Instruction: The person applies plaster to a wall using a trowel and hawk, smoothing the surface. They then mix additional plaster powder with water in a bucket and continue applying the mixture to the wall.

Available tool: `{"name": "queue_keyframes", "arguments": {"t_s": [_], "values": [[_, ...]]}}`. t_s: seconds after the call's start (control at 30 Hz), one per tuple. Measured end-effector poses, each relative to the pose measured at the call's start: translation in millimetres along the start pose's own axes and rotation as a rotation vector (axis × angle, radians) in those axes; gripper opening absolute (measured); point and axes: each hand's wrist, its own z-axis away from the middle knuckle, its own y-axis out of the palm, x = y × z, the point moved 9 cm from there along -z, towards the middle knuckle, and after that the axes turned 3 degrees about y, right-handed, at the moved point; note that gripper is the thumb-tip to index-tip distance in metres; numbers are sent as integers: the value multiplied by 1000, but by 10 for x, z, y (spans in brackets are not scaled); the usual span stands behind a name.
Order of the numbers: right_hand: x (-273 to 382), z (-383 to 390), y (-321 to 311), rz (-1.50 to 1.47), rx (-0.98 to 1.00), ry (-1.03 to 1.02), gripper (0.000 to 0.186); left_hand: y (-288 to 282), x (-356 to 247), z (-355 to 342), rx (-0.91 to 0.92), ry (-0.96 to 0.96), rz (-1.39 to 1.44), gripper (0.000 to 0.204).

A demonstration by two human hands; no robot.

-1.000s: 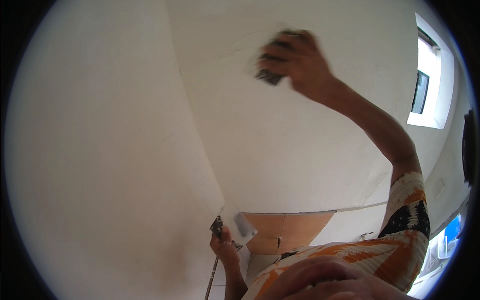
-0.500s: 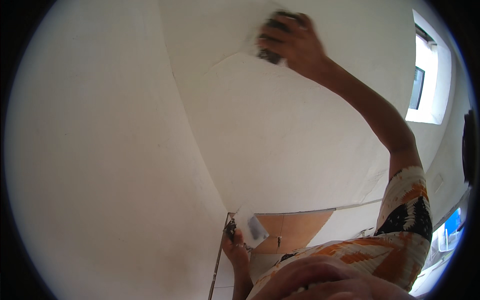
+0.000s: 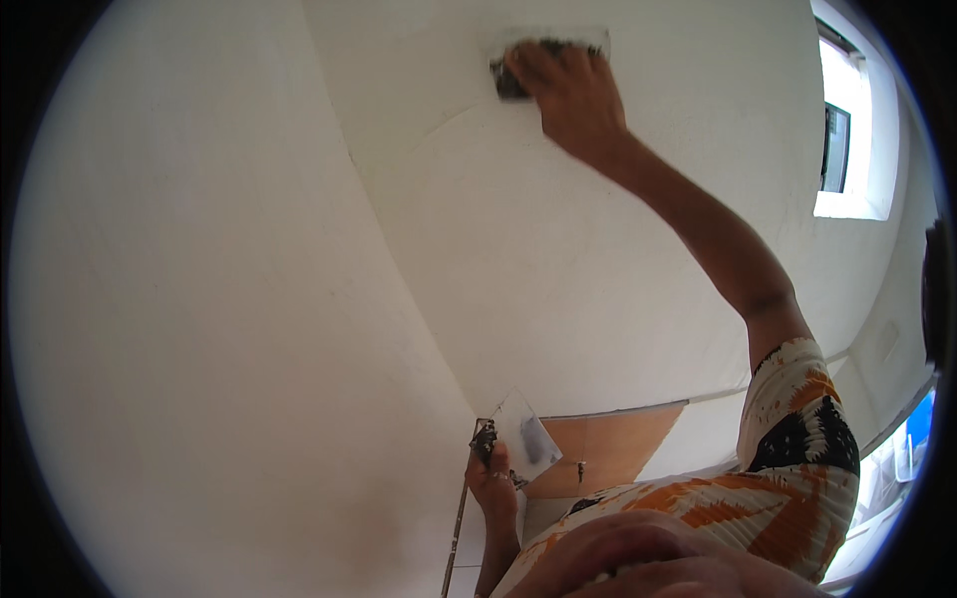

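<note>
High on the off-white plastered surface [image 3: 518, 259], my right hand [image 3: 583, 110] is closed around a plastering trowel [image 3: 511, 85]. The trowel has a dark, putty-smeared grip and a pale flat blade that lies against the surface. My right arm is stretched up from the lower right. Low in the view, my left hand [image 3: 493, 488] grips a putty knife [image 3: 538, 446] by its dark, crusted handle. Its wide, pale blade points up and to the right, with a grey smear on it. White spots of putty show on the left fingers.
A second pale wall [image 3: 199, 299] meets the plastered surface along a slanting corner line. Peach-coloured tiles [image 3: 618, 439] lie below, beside a thin upright edge strip [image 3: 457, 528] near my left hand. A bright window recess [image 3: 865, 130] opens at the upper right.
My right hand has swept the trowel slightly left, and its blade now shows flatter on the surface. The left hand with the putty knife appears slightly further right and higher.
</note>
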Motion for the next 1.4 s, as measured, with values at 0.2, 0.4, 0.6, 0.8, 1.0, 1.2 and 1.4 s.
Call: {"name": "queue_keyframes", "arguments": {"t_s": [0.2,0.4,0.6,0.8,1.0,1.2,1.4], "values": [[-101,736,-320,-133,-52,167,50,-274,126,59,-75,-92,-107,18],[-640,152,-31,-10,-94,625,44,-611,57,238,-176,-120,-131,13],[814,-576,330,-234,-144,339,40,-427,18,232,-175,-111,-82,15],[1475,-28,176,-293,206,2,38,-408,-7,258,-197,-88,-53,15],[-396,-349,87,-57,-165,156,41,-376,-150,232,-253,-173,-215,13],[-295,78,268,-56,-88,-33,46,-465,-40,330,-256,-178,-137,14],[-168,578,-148,-126,4,134,45,-433,-1,352,-202,-183,-119,15]]}}
